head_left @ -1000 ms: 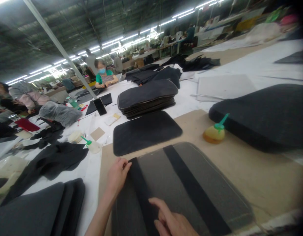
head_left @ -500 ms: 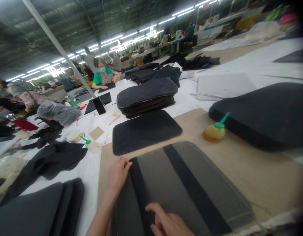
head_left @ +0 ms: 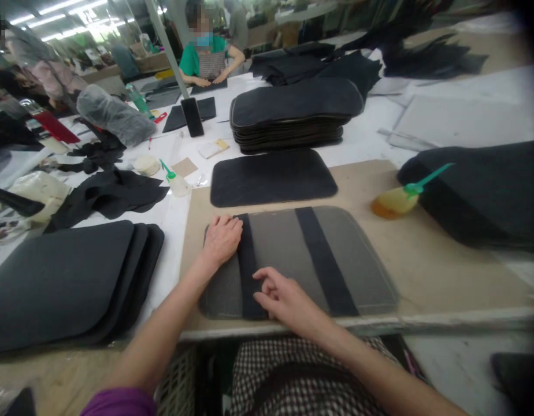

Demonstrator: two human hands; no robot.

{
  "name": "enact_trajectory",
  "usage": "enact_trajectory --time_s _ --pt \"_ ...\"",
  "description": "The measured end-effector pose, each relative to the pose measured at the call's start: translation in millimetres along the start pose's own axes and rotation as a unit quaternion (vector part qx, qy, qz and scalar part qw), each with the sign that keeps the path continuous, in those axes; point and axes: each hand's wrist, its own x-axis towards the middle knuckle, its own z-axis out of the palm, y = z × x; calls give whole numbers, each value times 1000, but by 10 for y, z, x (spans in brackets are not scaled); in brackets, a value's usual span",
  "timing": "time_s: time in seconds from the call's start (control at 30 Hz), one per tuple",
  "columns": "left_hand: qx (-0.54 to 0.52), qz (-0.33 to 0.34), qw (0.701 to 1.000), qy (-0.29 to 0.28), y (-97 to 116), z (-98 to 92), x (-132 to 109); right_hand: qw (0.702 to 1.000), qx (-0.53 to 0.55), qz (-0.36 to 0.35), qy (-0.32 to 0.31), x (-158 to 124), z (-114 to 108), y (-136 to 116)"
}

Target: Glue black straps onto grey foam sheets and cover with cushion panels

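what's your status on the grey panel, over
Left hand flat on grey panel beside left black strip. Right hand pressing that strip. Yellow bottle apart, off right.

A grey padded panel (head_left: 284,248) with rounded corners and a stitched rim is laid flat at the 6 o'clock edge of the brown board (head_left: 423,260). It is crossed from 6 toward 11 o'clock by two bands: the first black strip (head_left: 247,254) at its 9 o'clock side, the second black strip (head_left: 322,254) near the middle.
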Motion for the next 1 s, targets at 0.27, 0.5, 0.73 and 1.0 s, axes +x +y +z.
enact_trajectory --time_s 0.27,0.5,0.73,1.0 --pt "1 -3 999 41 56 -32 -180 998 50 20 -25 19 170 70" --pt "-12 -5 999 48 39 20 -208 968 -243 -61 10 -11 256 28" --pt "-20 0 998 53 29 34 -207 908 -405 -112 11 -84 337 -79" --pt "-3 -10 997 79 -61 103 -102 789 -464 -374 149 2 513 315"
